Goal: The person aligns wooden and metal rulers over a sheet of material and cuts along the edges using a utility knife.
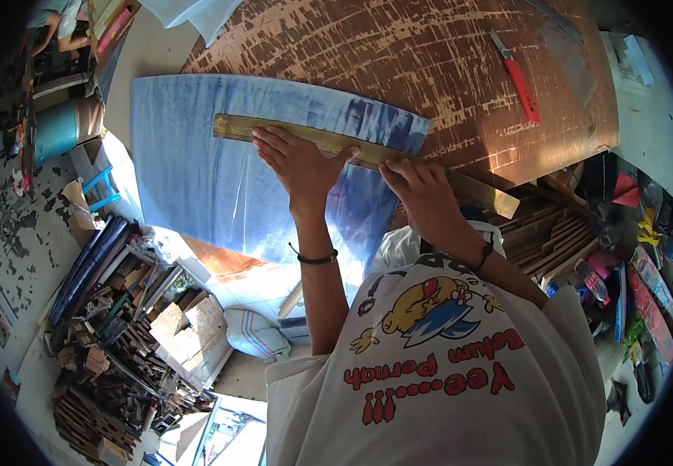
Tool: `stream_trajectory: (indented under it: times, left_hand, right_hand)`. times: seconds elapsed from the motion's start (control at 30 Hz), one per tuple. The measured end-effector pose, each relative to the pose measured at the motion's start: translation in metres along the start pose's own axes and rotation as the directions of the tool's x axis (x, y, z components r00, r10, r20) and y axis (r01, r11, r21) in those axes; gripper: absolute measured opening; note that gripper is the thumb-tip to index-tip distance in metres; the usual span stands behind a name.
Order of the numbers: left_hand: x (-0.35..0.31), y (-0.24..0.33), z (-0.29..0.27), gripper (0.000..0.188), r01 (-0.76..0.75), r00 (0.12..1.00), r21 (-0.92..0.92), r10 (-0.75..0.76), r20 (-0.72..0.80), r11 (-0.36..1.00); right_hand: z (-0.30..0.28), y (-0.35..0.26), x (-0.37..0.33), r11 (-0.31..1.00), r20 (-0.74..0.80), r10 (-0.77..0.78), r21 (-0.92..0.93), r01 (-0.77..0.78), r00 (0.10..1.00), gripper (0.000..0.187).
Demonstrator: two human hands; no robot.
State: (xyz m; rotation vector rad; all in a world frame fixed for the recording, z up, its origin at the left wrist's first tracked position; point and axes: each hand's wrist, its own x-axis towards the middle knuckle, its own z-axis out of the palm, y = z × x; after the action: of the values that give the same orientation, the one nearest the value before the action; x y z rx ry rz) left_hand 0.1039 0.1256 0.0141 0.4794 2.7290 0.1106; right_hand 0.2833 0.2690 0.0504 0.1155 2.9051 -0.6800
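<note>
A long, flat yellow-brown wooden strip point(231, 126) lies slantwise across a glossy blue sheet point(189, 155), its right end reaching past the sheet toward me. My left hand point(301, 167) presses on the strip from above, fingers stretched out and thumb spread along it. Farther right, my right hand point(433, 206) has its fingers bent over the strip near the sheet's right edge; its thumb is partly hidden. The blue sheet has a curved far edge and pale scuffs. To the right of it, a red-handled cutter knife point(517, 85) rests on the table.
The worn brown table point(453, 85) ends at the right beside stacked wooden slats point(561, 241). Translucent plastic point(193, 12) lies at the far edge. Scrap wood point(126, 334) and a white sack point(255, 334) fill the lower left. Another person point(64, 27) is at the far left.
</note>
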Motion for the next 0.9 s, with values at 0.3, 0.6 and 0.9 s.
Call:
stream_trajectory:
  times: [0.3,0.6,0.9]
  left_hand:
    - [-0.004,0.002,0.001,0.150,0.030,0.999,-0.011,-0.030,0.027,0.999]
    - [-0.019,0.013,0.007,0.160,-0.108,0.992,-0.059,0.104,-0.067,0.992]
    - [-0.023,0.014,0.002,0.159,-0.069,0.996,-0.054,0.065,-0.067,0.996]
  right_hand:
    - [-0.003,0.011,0.004,0.999,0.053,-0.053,-0.008,0.053,0.997,0.060]
    - [-0.021,0.013,0.011,0.995,0.117,-0.072,0.081,0.063,0.991,0.060]
    - [-0.040,0.165,0.042,0.939,-0.510,0.277,-0.035,-0.342,0.814,0.047]
